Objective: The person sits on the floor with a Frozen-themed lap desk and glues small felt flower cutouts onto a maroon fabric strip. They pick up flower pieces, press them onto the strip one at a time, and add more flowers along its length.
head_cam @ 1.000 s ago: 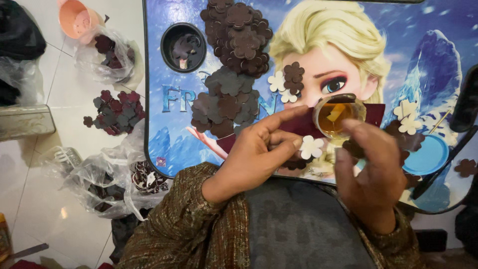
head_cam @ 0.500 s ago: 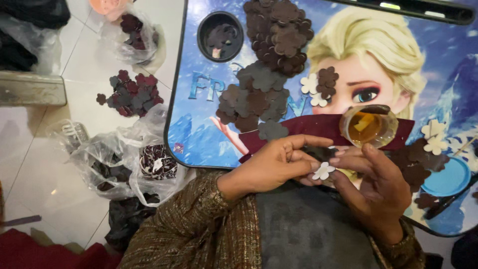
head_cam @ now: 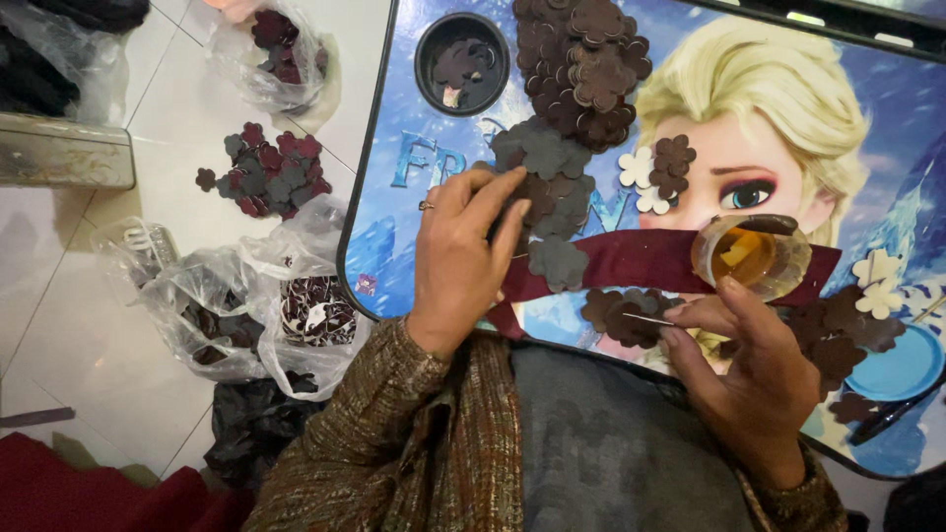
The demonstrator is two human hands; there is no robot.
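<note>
White floor tiles (head_cam: 89, 325) fill the left of the frame, and it's crowded down there: a loose heap of dark flower-shaped cutouts (head_cam: 261, 169) sits on the tile, a clear bag of the same pieces (head_cam: 281, 54) lies above it at the upper left, and crumpled clear bags (head_cam: 212, 296) bunch up right against the lap tray's left edge. Bare tile shows only at the far left and lower left.

Moving right, the cartoon-printed lap tray (head_cam: 399, 167) tilts across the frame, its round cup recess (head_cam: 461, 62) at the upper left corner holding a few cutouts. A big pile of brown flower cutouts (head_cam: 581, 69) runs down from the top edge. The left hand (head_cam: 463, 261) lies flat on the lower grey end of that pile, fingers (head_cam: 498, 192) spread and pressing on the pieces, nothing gripped.

Centre right, a dark red fabric strip (head_cam: 641, 258) crosses the tray. The right hand (head_cam: 759, 379) sits at the near edge, fingers (head_cam: 695, 313) pinched on a thin needle (head_cam: 645, 318) over a small cluster of brown cutouts (head_cam: 621, 313). Just above, a small clear cup of amber liquid (head_cam: 751, 254) stands. White flower cutouts (head_cam: 880, 281) and a blue printed circle (head_cam: 902, 365) occupy the far right.
</note>
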